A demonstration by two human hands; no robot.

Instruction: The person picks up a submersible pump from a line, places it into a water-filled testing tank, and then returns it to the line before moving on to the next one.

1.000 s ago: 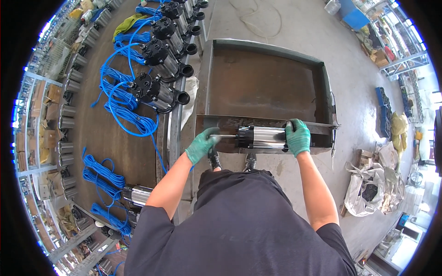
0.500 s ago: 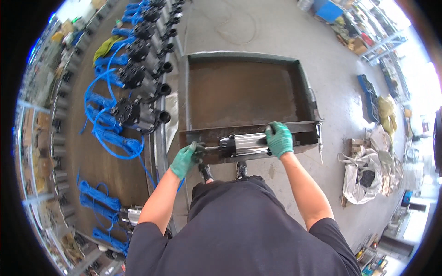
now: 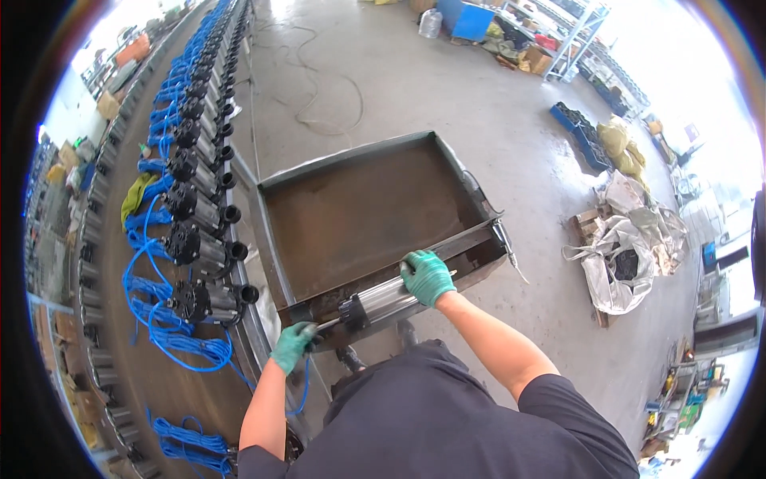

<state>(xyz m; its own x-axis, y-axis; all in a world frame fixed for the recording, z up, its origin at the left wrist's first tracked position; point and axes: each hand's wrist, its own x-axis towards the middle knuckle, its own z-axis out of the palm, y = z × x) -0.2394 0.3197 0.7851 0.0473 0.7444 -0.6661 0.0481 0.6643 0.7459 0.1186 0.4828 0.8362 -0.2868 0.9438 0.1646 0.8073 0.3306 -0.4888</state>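
Note:
In green gloves, both my hands are on a silver, ribbed pump motor [image 3: 381, 303] with a black end. It lies tilted over the near, narrow section of a metal trough. My right hand [image 3: 427, 278] is closed over the top of its silver body near the right end. My left hand [image 3: 294, 345] is closed at the thin metal shaft [image 3: 328, 325] that sticks out of the black end; dark glove fingertips hide the shaft's tip. The trough [image 3: 351, 160] has a wide section beyond, with a brown, wet-looking bottom.
Along the left, a bench [image 3: 152, 395] carries a long row of black-and-silver pumps [image 3: 199, 247] with coiled blue cables [image 3: 187, 343]. A hose hangs at the trough's right corner. White sacks [image 3: 614, 263] lie on the floor at the right, with a blue crate [image 3: 581, 136] farther back.
My view has swung, so the trough and motor now appear slanted and more of the pump row shows. Both hands remain on the motor and its shaft.

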